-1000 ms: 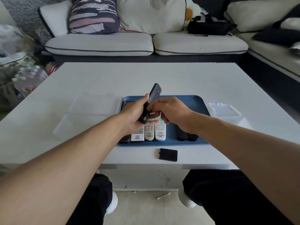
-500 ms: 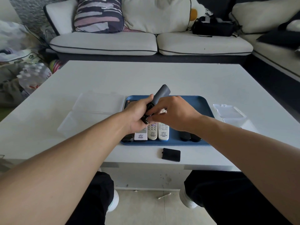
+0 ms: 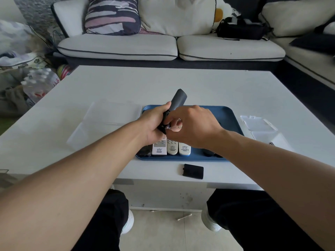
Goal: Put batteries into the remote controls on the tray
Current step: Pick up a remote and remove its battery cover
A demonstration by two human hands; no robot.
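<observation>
Left hand grips slim black remote control tilted above blue plastic tray, likely exposing its battery bay, where right hand pinches something small, presumably a battery.

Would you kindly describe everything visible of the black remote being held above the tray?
The black remote is a slim, matte, plastic-looking bar with a rounded top end, tilted up and away over the blue tray. The left hand grips its lower half; the right hand works at its lower end, hiding it.
</observation>
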